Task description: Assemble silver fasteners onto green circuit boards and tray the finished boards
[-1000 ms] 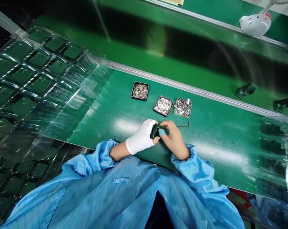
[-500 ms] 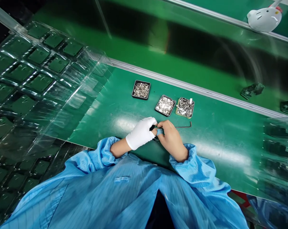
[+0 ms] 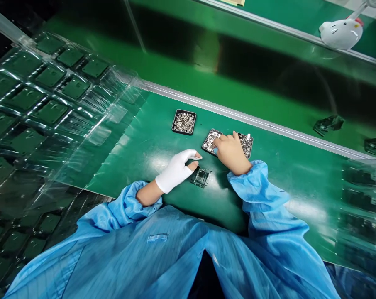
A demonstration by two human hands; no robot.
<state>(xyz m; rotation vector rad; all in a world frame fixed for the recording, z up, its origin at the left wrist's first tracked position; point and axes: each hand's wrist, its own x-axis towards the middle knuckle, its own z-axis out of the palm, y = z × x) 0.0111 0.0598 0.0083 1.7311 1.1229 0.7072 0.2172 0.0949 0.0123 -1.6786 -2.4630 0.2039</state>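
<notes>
A small green circuit board (image 3: 201, 177) lies flat on the green mat. Just to its upper left is my left hand (image 3: 178, 168), in a white glove with bare fingertips, its thumb and fingers apart with nothing between them. My right hand (image 3: 233, 153), bare with a blue wrap on one finger, reaches over the middle tray of silvery metal bits (image 3: 209, 142). Its fingers are bent down at the bits; whether they pinch one is hidden. The right tray of dark and silvery parts (image 3: 247, 145) is partly behind this hand.
A black tray of small metal parts (image 3: 184, 122) stands further left. Stacked clear plastic trays (image 3: 51, 108) fill the left side, and more plastic trays (image 3: 362, 195) lie at the right. A metal rail (image 3: 238, 114) crosses behind; a white cat-shaped object (image 3: 342, 34) is beyond.
My right hand has moved up and right from the board to the middle tray. My left hand has drawn slightly left and opened, leaving the board uncovered.
</notes>
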